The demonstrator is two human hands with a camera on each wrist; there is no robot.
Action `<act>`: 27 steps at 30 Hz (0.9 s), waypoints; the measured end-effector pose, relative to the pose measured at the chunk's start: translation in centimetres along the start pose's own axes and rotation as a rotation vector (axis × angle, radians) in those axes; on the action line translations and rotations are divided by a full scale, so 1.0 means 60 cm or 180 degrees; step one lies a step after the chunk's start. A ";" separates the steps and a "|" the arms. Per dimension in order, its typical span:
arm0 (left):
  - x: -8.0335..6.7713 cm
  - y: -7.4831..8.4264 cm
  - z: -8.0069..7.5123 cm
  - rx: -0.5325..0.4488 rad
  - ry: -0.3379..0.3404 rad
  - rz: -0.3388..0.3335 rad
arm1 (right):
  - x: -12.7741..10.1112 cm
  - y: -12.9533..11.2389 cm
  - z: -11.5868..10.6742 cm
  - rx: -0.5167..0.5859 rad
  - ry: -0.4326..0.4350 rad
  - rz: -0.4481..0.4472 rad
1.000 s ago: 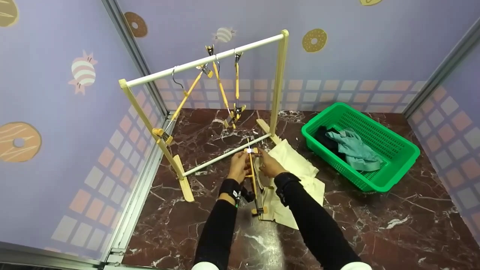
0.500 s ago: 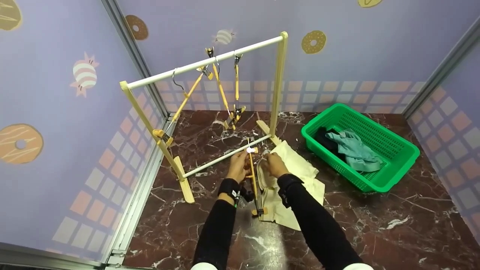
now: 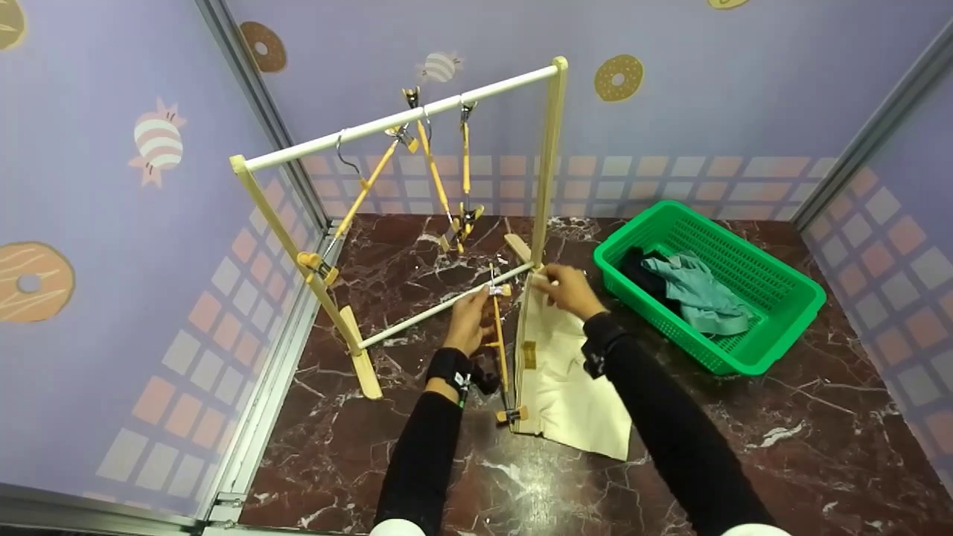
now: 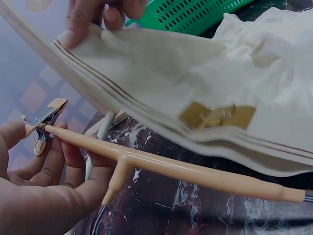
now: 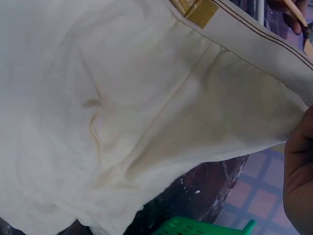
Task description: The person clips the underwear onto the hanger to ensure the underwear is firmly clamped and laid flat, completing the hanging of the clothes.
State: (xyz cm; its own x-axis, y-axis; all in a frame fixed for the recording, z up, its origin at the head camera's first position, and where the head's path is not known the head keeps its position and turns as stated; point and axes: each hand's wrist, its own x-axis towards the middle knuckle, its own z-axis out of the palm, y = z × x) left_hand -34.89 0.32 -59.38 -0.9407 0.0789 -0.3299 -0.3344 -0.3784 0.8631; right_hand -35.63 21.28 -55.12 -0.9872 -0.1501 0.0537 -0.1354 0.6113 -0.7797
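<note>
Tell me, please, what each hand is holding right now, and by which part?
The left hand grips the clip hanger near its far clip end. The right hand pinches the cream garment by the far end of its waistband.

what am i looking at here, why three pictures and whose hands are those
These are a person's two bare hands, filmed by three cameras at one moment. The wide picture comes from a camera on the head, looking down. The other two come from cameras on each wrist, so they show close-ups.

On the marble floor stands a small clothes rack with empty clip hangers on its top bar. To the right sits a green basket with clothes in it.

The left hand holds a yellow hanger near its far clip. The right hand pinches the band of a cream garment and stretches it along the hanger. The near clip already seems to grip the garment's other end.
</note>
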 end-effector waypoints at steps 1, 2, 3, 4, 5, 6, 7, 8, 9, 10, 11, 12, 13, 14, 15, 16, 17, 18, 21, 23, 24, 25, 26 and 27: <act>0.000 0.002 0.001 -0.0061 -0.0039 0.0048 | 0.002 -0.005 -0.009 0.0018 -0.0024 -0.0010; 0.000 0.003 0.002 -0.0137 -0.0087 0.0103 | 0.003 -0.009 -0.016 0.0037 -0.0053 -0.0014; 0.000 0.004 0.003 -0.0210 -0.0141 0.0157 | 0.004 -0.012 -0.023 0.0039 -0.0090 -0.0013; 0.000 0.005 0.004 -0.0255 -0.0185 0.0212 | 0.005 -0.016 -0.029 0.0039 -0.0138 -0.0006; -0.001 0.006 0.005 -0.0296 -0.0229 0.0260 | 0.005 -0.018 -0.034 0.0054 -0.0189 -0.0007; -0.001 0.007 0.007 -0.0326 -0.0276 0.0310 | 0.005 -0.021 -0.038 0.0051 -0.0237 -0.0023; -0.001 0.007 0.009 -0.0333 -0.0311 0.0356 | 0.004 -0.023 -0.040 0.0042 -0.0276 -0.0038; -0.002 0.008 0.011 -0.0333 -0.0332 0.0393 | 0.004 -0.024 -0.042 0.0047 -0.0300 -0.0049; -0.004 0.009 0.014 -0.0315 -0.0346 0.0419 | 0.004 -0.024 -0.044 0.0055 -0.0315 -0.0055; -0.005 0.010 0.017 -0.0291 -0.0352 0.0441 | 0.004 -0.023 -0.045 0.0082 -0.0317 -0.0052; -0.006 0.011 0.020 -0.0269 -0.0357 0.0455 | 0.003 -0.023 -0.045 0.0116 -0.0309 -0.0040; -0.008 0.012 0.022 -0.0251 -0.0359 0.0469 | 0.003 -0.023 -0.045 0.0143 -0.0301 -0.0031; -0.009 0.013 0.024 -0.0217 -0.0346 0.0481 | 0.002 -0.024 -0.045 0.0171 -0.0295 -0.0023; -0.011 0.014 0.026 -0.0199 -0.0339 0.0488 | 0.002 -0.024 -0.045 0.0196 -0.0289 -0.0013; -0.012 0.014 0.028 -0.0181 -0.0329 0.0495 | 0.002 -0.024 -0.045 0.0216 -0.0288 -0.0004; -0.013 0.015 0.029 -0.0175 -0.0309 0.0501 | 0.001 -0.026 -0.044 0.0234 -0.0289 -0.0001; -0.013 0.015 0.029 -0.0175 -0.0293 0.0513 | 0.001 -0.027 -0.044 0.0247 -0.0292 0.0000; -0.014 0.015 0.030 -0.0180 -0.0275 0.0525 | 0.001 -0.028 -0.043 0.0257 -0.0296 0.0002; -0.014 0.014 0.032 -0.0271 -0.0238 0.0561 | 0.002 -0.031 -0.041 0.0279 -0.0294 0.0020; -0.014 0.014 0.033 -0.0318 -0.0192 0.0590 | 0.002 -0.032 -0.040 0.0288 -0.0294 0.0022; -0.015 0.015 0.034 -0.0339 -0.0162 0.0597 | 0.002 -0.032 -0.039 0.0292 -0.0293 0.0022; -0.015 0.015 0.036 -0.0364 -0.0128 0.0606 | 0.003 -0.032 -0.039 0.0296 -0.0290 0.0019; -0.015 0.015 0.037 -0.0363 -0.0088 0.0613 | 0.003 -0.032 -0.039 0.0299 -0.0290 0.0015; -0.016 0.016 0.038 -0.0350 -0.0031 0.0622 | 0.003 -0.032 -0.039 0.0309 -0.0293 0.0001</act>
State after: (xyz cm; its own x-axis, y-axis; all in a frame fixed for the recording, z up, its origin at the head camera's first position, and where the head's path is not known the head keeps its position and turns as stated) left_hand -34.46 2.01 -57.39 -0.9877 0.0030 -0.1561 -0.1380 -0.4855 0.8633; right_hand -35.72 21.89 -52.17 -0.9747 -0.2233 -0.0004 -0.1220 0.5339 -0.8367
